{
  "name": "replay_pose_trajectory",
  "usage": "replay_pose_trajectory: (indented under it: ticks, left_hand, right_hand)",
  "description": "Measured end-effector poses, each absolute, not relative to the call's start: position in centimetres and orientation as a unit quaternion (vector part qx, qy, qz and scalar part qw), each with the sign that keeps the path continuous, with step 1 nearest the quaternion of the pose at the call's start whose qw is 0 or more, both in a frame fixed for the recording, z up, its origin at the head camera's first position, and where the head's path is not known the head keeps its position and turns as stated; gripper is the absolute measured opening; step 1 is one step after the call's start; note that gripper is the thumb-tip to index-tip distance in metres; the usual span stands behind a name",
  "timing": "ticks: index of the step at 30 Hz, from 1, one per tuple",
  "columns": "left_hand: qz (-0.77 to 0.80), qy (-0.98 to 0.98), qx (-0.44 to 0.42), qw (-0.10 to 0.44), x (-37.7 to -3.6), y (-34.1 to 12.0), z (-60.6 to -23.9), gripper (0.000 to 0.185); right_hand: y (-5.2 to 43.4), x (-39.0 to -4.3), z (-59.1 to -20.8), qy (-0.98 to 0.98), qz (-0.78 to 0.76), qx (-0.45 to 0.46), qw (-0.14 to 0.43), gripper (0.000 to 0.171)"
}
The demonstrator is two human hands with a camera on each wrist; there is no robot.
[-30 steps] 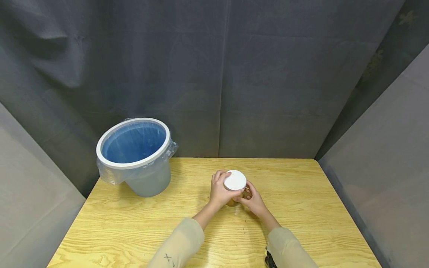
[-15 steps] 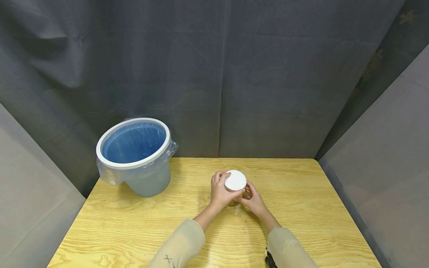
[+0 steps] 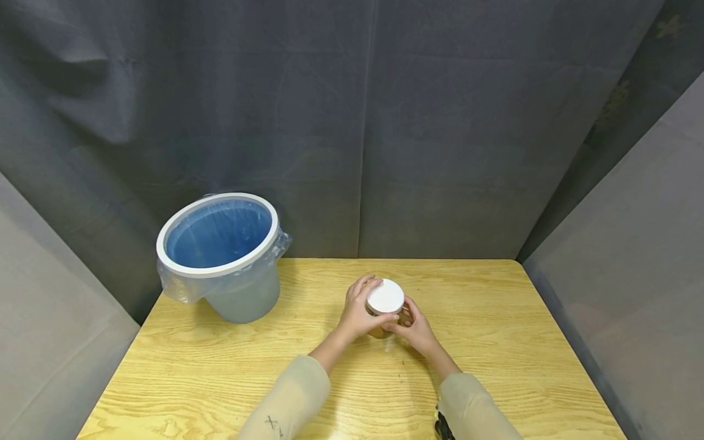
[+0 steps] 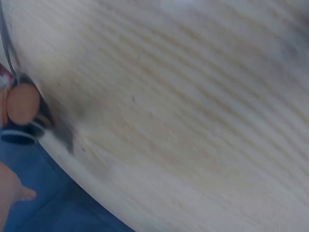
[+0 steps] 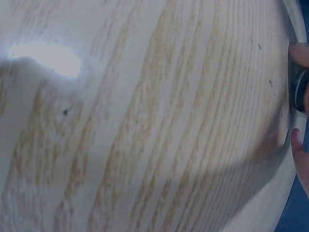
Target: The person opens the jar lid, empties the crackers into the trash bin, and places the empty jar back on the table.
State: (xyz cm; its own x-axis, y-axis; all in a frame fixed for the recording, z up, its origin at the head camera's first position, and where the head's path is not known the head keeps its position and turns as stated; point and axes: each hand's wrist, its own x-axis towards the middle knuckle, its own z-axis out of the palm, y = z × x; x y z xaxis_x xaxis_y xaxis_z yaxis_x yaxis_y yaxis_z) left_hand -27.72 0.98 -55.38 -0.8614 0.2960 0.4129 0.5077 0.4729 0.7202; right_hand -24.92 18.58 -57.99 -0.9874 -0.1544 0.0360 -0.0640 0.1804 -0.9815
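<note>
A small jar with a round white lid (image 3: 385, 296) stands on the wooden table (image 3: 495, 342) near its middle. My left hand (image 3: 360, 311) curls round the lid from the left, fingers over its far edge. From the right, my right hand (image 3: 414, 327) grips the brownish jar body (image 3: 381, 332) below the lid. Both wrist views show mostly blurred table wood (image 4: 183, 121); the right wrist view catches a fingertip (image 5: 300, 154) at its right edge.
A grey bin with a white rim (image 3: 217, 235) and a blue plastic liner stands tilted at the table's back left corner. Dark grey curtains close off the back and sides. Bare wood lies to the right and in front of the jar.
My left hand has turned on the lid, its fingers now reaching further over the far edge and the forearm swung slightly left. The right hand and jar stay put.
</note>
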Motion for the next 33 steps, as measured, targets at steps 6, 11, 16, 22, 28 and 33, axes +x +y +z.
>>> replay_pose_trajectory:
  ticks: [6,11,16,22,28,33]
  left_hand:
    - [-0.464,-0.832,-0.302,0.027,-29.2,-0.3,-54.6,0.085]
    - [-0.479,-0.82,-0.31,-0.05,-30.1,-1.1,-53.7,0.084]
    - [-0.471,-0.819,-0.312,-0.101,-30.8,-1.7,-52.7,0.084]
    - [-0.457,-0.815,-0.333,-0.125,-31.3,-2.1,-51.8,0.084]
    - [-0.445,-0.811,-0.347,-0.154,-31.6,-2.3,-51.2,0.087]
    - [-0.427,-0.813,-0.361,-0.162,-31.9,-2.2,-50.9,0.087]
  right_hand:
    - [18.6,-25.1,-58.6,0.774,-0.629,-0.067,0.037,0.08]
    - [18.8,-25.3,-58.6,0.768,-0.635,-0.066,0.053,0.084]
    - [18.7,-25.2,-58.7,0.772,-0.63,-0.062,0.047,0.083]
    - [18.5,-25.2,-58.7,0.78,-0.622,-0.06,0.033,0.081]
    - [18.4,-24.7,-57.5,0.773,-0.63,-0.063,0.042,0.083]
    - [18.2,-24.0,-55.9,0.772,-0.631,-0.06,0.05,0.082]
